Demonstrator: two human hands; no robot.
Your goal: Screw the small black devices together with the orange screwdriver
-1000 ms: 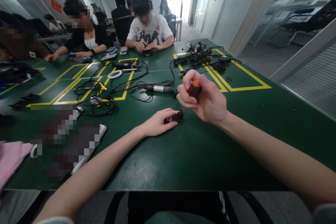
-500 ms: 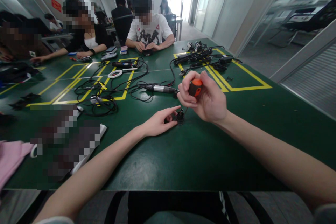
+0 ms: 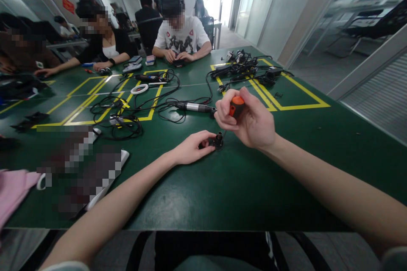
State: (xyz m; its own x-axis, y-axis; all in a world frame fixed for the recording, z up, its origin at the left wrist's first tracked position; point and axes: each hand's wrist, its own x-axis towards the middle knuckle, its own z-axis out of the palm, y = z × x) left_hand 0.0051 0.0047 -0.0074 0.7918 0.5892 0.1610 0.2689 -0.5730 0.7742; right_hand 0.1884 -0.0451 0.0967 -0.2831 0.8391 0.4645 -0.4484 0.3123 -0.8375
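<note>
My right hand (image 3: 249, 116) is closed around the orange and black handle of a screwdriver (image 3: 237, 106). Its thin shaft slants down to a small black round part (image 3: 218, 142), which stands on the green table with a short tube pointing up. The tip is too small to make out, at the right side of that part. From the left, my left hand (image 3: 195, 147) grips the part's edge between thumb and fingers, steadying it on the tabletop.
Beyond my hands lies a silver and black cylindrical tool (image 3: 193, 107) with a cable. Coiled black cables (image 3: 124, 123) and a white ring (image 3: 139, 89) are to the left. More cables (image 3: 238, 67) pile up at the back right. A co-worker (image 3: 181, 36) sits across the table (image 3: 197, 194).
The screwdriver handle has turned slightly in my right hand. My left index finger has come down closer to the black part.
</note>
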